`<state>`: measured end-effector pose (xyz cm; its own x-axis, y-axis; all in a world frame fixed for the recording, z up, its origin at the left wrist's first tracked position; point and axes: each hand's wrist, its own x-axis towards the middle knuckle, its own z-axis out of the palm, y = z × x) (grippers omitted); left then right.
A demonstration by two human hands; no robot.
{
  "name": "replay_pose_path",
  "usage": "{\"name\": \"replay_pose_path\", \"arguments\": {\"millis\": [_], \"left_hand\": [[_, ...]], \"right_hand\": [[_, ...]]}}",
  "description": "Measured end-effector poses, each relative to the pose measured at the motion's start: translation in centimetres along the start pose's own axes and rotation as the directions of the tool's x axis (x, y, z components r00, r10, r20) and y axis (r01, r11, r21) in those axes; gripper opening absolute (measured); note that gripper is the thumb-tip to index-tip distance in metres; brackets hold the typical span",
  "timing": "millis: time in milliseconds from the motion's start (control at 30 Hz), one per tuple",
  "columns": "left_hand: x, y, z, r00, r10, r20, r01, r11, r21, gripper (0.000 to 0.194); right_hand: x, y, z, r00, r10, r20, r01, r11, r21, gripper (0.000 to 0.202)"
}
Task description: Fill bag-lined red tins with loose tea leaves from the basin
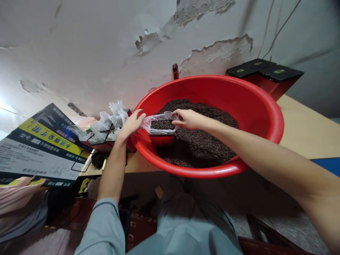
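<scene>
Between left hand (132, 123), fingers spread, and nearer right hand (189, 119), grip unclear, sits red rectangular clear-plastic-lined box (163, 139), long side crosswise.

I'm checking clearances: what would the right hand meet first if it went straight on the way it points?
The right hand would probably first meet the clear, crinkled plastic bag lining the red rectangular box; depth is unclear, so they may be touching.

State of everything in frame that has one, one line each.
Red basin: partly filled
Dark flakes: loose, heaped
Small red container: uncovered, holding flakes
Clear liner: mouth open
Left hand: at liner, grip unclear
Right hand: at liner, grip unclear
Plastic bags: crumpled
Black-topped boxes: closed
Printed panel: tilted
Wall: plaster peeling
</scene>
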<state>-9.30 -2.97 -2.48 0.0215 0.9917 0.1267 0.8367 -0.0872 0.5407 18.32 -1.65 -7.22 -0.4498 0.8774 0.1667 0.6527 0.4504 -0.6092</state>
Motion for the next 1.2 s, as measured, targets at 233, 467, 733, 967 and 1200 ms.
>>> {"name": "replay_pose_path", "arguments": {"millis": [233,467,733,967,1200], "left_hand": [[1.4,0.5,1.2,0.982,0.187,0.006,-0.186,0.981,-0.054,0.005],[0.1,0.2,0.2,0.999,0.029,0.015,-0.027,0.992,-0.119,0.042],[0.0,0.5,0.4,0.982,0.006,0.189,0.026,0.986,-0.163,0.021],[-0.1,-1.4,-0.4,0.999,0.043,-0.016,-0.045,0.991,-0.124,0.025],[-0.7,-1.2,-1.8,0.993,0.113,-0.028,-0.114,0.993,-0.039,0.027]], "right_hand": [[-0.3,-2.5,0.5,0.969,0.244,-0.037,-0.228,0.941,0.249,0.023],[-0.6,-1.8,0.0,0.904,0.427,-0.011,-0.378,0.812,0.444,0.07],[-0.6,-3.4,1.2,0.879,0.463,0.111,-0.462,0.772,0.436,0.025],[0.6,-4.1,0.4,0.936,0.334,-0.112,-0.25,0.854,0.456,0.029],[1.3,-4.8,-0.3,0.951,0.292,-0.101,-0.232,0.891,0.391,0.033]]}}
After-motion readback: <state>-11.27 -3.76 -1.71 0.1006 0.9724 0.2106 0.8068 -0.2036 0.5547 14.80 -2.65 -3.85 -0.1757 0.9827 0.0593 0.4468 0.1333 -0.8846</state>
